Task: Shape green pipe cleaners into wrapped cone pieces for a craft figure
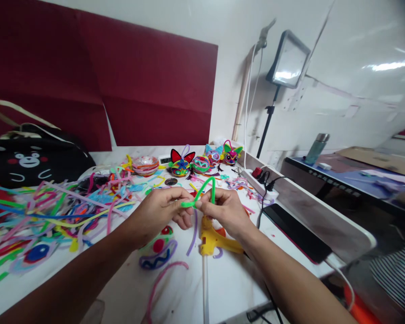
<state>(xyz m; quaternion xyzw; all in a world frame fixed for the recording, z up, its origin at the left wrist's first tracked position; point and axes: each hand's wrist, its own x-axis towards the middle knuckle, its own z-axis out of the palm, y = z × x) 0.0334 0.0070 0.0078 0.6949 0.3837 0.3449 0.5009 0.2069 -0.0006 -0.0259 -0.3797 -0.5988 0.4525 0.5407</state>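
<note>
Both hands are up over the surface [121, 288], close together, fingertips nearly meeting. The left hand [167, 204] pinches one end of a green fuzzy stem [207, 183] between thumb and forefinger, its other fingers curled; the right hand [224, 208] grips the same stem just beside it, and the stem rises between them in a narrow, pointed bend. Below the right hand lies a yellow glue gun [208, 243], its nozzle end pointing away from the person and a pale glue stick [205, 288] running back from it. A purple strip [193, 236] lies under the gap between the hands, and below the left hand there's a decorated piece [158, 245] with a red dot, partly hidden by the wrist. Nearer the person curves a pink strip [158, 279]. Off to the left of the hands spreads a tangled heap of coloured stems [64, 209]; beyond them stand several bright ornaments [181, 164], one with red-and-black ears. Past the right forearm I can make out a flat black device [295, 231] with a cable plugged in
</note>
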